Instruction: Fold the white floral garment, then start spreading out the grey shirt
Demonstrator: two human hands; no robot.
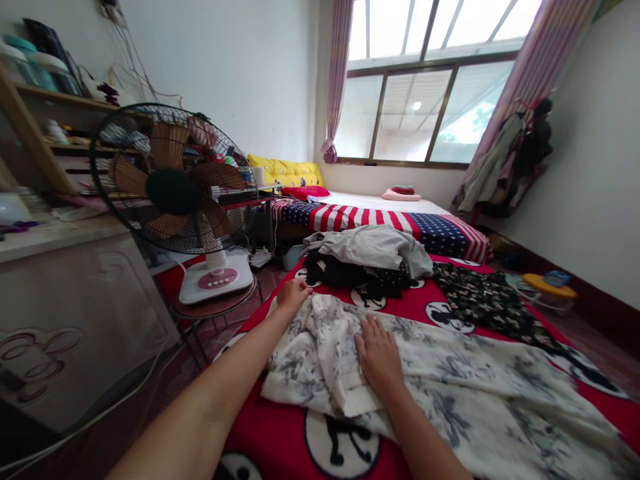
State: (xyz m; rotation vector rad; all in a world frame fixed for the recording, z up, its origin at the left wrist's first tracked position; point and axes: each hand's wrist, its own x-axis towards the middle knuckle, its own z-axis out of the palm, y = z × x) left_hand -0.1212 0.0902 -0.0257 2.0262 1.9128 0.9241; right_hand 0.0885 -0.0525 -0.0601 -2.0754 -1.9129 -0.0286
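Note:
A long white garment with a grey floral print (450,373) lies spread over the red blanket (280,427). One sleeve (337,360) is folded across its body, cuff toward me. My left hand (294,293) is closed, its fingers pinching the garment's far left edge. Flat on the cloth beside the folded sleeve rests my right hand (379,350), fingers stretched out. Beyond my hands sit a crumpled light grey garment (370,247) and dark clothes (350,275). Dark floral clothing (487,297) lies to the right.
A standing fan (173,190) is on a round stool (220,305) at the left, near a cabinet (85,313). Another bed (350,215) stands under the window. Clothes (515,157) hang on the right. A yellow stool (550,287) is on the floor.

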